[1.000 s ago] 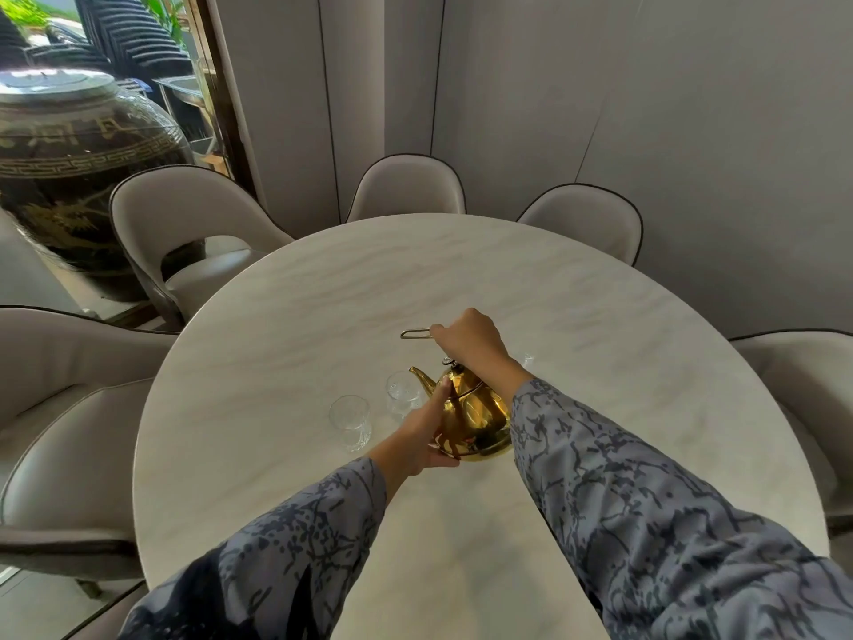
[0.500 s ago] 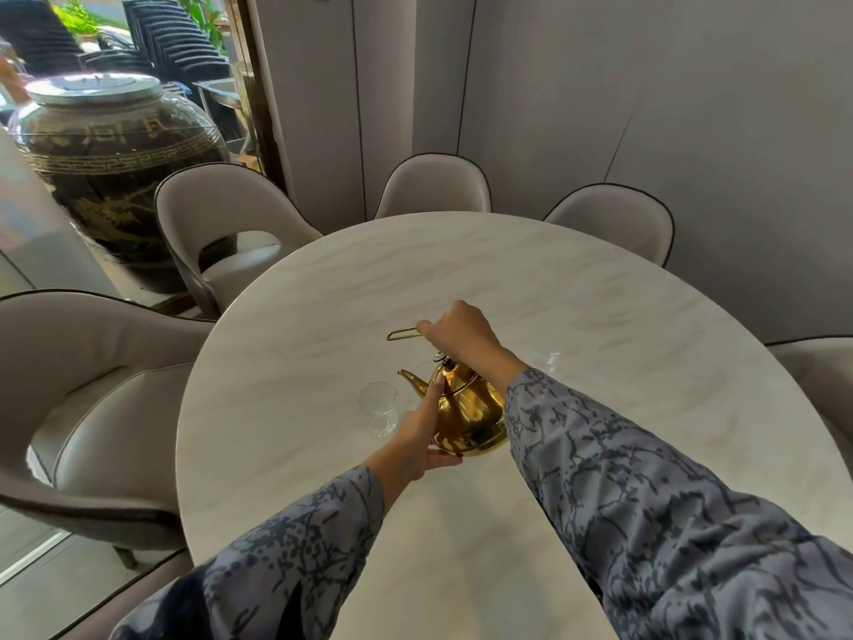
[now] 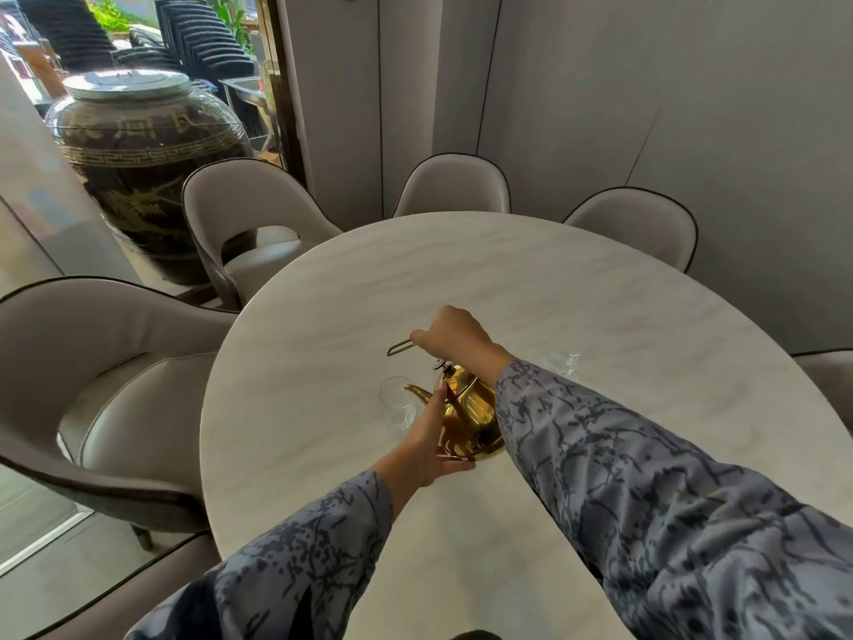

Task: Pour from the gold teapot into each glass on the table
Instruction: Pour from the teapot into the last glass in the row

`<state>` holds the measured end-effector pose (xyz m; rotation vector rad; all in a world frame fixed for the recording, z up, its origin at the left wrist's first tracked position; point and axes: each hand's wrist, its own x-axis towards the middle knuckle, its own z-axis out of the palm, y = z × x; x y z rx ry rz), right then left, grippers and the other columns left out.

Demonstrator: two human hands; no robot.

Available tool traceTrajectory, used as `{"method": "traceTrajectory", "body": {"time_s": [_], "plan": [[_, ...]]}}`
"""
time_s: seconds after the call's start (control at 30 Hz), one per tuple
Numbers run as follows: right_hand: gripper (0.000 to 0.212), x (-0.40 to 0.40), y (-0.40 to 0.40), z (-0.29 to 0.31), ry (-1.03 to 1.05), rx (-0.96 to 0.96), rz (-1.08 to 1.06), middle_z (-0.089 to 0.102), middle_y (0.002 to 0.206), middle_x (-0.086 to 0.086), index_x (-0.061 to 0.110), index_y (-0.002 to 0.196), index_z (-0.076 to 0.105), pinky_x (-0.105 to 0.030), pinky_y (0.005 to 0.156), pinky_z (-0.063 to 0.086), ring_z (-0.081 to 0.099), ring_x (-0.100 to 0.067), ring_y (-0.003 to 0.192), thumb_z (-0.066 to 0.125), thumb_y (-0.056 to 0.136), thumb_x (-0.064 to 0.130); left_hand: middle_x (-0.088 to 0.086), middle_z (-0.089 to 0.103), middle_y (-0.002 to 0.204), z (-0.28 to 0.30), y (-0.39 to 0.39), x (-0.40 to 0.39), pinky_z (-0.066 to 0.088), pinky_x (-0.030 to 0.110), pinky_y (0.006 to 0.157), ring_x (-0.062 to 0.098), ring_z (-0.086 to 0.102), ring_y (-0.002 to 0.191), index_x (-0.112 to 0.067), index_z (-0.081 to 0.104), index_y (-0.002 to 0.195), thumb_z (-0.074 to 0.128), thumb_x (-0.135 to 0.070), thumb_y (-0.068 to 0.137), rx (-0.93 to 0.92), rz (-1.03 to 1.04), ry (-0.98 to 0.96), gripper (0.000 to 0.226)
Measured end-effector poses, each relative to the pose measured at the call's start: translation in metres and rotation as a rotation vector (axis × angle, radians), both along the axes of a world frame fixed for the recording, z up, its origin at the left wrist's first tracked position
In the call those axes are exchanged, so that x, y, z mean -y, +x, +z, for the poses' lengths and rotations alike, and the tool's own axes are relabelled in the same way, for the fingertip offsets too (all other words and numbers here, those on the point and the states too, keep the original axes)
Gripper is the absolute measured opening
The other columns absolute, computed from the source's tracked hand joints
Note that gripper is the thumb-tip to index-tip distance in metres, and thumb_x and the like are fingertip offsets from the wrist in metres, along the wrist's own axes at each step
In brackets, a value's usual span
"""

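Your right hand [image 3: 450, 337] is closed around the wire handle of the shiny gold metal teapot [image 3: 468, 415], while your left hand [image 3: 431, 438] lies flat and open against its near side. The pot's spout points left, its tip just over the rim of the clear drinking glass [image 3: 397, 403] on the pale marble round table [image 3: 600, 293]. That glass looks empty, and a second clear glass [image 3: 561, 362] stands well apart to the right, contents unclear.

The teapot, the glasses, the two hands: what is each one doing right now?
Gold teapot: lifted by its handle, tipped, spout over a glass.
Glass by the spout: upright; its fill level can't be told.
Far glass: upright on the table, partly hidden by the sleeve.
Right hand: closed on the teapot handle.
Left hand: flat against the teapot's side, steadying it.
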<state>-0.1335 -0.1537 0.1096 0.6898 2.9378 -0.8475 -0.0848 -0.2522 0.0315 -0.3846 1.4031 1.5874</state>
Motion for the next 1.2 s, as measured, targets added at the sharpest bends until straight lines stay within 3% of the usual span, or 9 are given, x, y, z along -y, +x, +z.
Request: {"method": "traceTrajectory", "body": {"time_s": [0.23,0.43,0.9,1.1,1.2], "plan": [[0.034,0.005,-0.004,0.007,0.027,0.038,0.011,0.046,0.061,-0.001,0.014,0.061,0.042,-0.028,0.049,0.031,0.041,-0.017,0.054,0.06,0.085,0.029,0.009,0.028,0.161,0.005,-0.001,0.0,0.062,0.046,0.067,0.043,0.046,0.134,-0.024,0.031,0.151,0.058,-0.073,0.079,0.045,0.014,0.023,0.091],[0.032,0.007,-0.006,0.016,0.052,0.055,0.033,0.049,0.064,-0.002,0.013,0.064,0.043,-0.028,0.05,0.031,0.042,-0.017,0.055,0.059,0.087,0.028,0.017,0.034,0.157,0.004,-0.003,-0.003,0.061,0.041,0.051,0.044,0.051,0.13,-0.024,0.031,0.151,0.06,-0.077,0.073,0.075,0.016,0.045,0.098],[0.03,0.002,-0.006,0.022,0.073,0.05,0.025,0.051,0.065,-0.002,0.014,0.063,0.045,-0.027,0.051,0.033,0.044,-0.018,0.056,0.059,0.085,0.027,0.02,0.034,0.156,0.011,-0.002,-0.009,0.062,0.045,0.063,0.046,0.054,0.126,-0.023,0.029,0.152,0.058,-0.076,0.076,0.07,0.008,0.043,0.097],[0.03,-0.001,-0.006,0.023,0.084,0.049,0.025,0.052,0.065,-0.002,0.014,0.063,0.046,-0.027,0.052,0.034,0.046,-0.018,0.057,0.059,0.086,0.029,0.019,0.035,0.156,0.015,-0.001,-0.012,0.063,0.043,0.058,0.046,0.053,0.127,-0.023,0.029,0.152,0.059,-0.075,0.076,0.071,0.02,0.04,0.097],[0.03,-0.002,-0.006,0.024,0.082,0.05,0.025,0.053,0.066,-0.002,0.014,0.063,0.047,-0.027,0.053,0.036,0.047,-0.019,0.058,0.059,0.085,0.029,0.018,0.032,0.158,0.02,0.001,-0.012,0.063,0.046,0.066,0.046,0.051,0.13,-0.023,0.029,0.152,0.058,-0.072,0.079,0.066,0.024,0.042,0.093]]}}
